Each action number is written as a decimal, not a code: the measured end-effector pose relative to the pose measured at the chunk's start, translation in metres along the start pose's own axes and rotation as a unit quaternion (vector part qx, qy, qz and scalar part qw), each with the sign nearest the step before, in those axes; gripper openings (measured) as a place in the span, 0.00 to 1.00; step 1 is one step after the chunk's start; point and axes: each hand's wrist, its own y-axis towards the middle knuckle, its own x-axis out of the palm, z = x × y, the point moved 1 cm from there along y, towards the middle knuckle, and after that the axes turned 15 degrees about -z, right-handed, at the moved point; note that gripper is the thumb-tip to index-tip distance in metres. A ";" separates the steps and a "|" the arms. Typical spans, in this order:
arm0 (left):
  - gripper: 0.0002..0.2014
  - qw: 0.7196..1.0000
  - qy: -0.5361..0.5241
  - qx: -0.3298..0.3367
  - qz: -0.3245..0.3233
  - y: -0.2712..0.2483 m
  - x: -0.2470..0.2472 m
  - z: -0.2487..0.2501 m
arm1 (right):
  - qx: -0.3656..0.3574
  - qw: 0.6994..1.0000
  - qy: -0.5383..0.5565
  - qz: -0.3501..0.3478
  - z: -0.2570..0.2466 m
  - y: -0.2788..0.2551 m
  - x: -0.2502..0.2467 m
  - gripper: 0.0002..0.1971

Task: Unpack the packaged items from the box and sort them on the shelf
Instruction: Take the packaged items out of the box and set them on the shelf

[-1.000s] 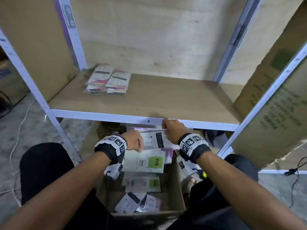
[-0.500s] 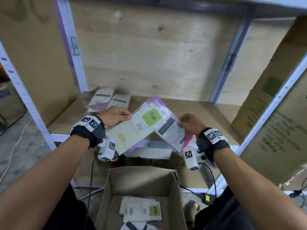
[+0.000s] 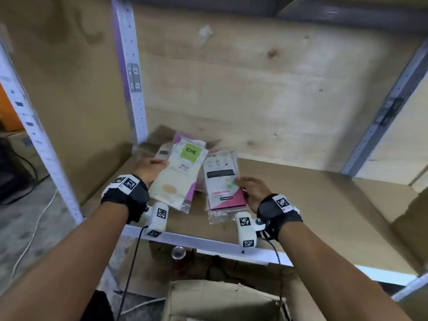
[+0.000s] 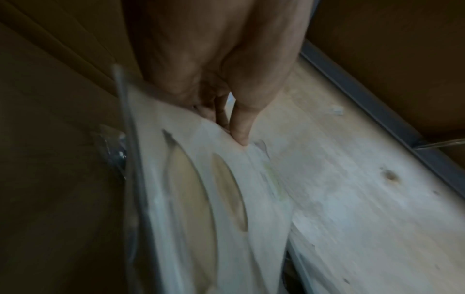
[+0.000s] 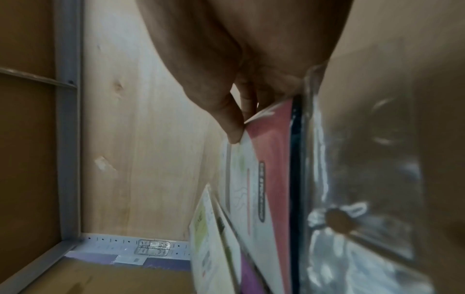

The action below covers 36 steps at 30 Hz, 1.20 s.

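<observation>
Left hand (image 3: 150,169) grips the green-label packet (image 3: 178,177), right hand (image 3: 253,189) pinches the pink packet (image 3: 222,181), both over the shelf (image 3: 324,205), left end.

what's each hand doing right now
Left hand: grips the green-label packet.
Right hand: pinches the pink-cornered packet.

back: plywood panel (image 3: 266,89) | sides: cardboard (image 3: 69,89) | uprights: white perforated posts (image 3: 129,72) | floor: grey concrete (image 3: 25,218), white cable (image 3: 34,230)
</observation>
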 end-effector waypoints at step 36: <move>0.11 0.968 0.217 0.105 0.073 -0.021 -0.005 0.006 | -0.024 0.976 -0.197 -0.093 0.015 0.010 0.045 0.06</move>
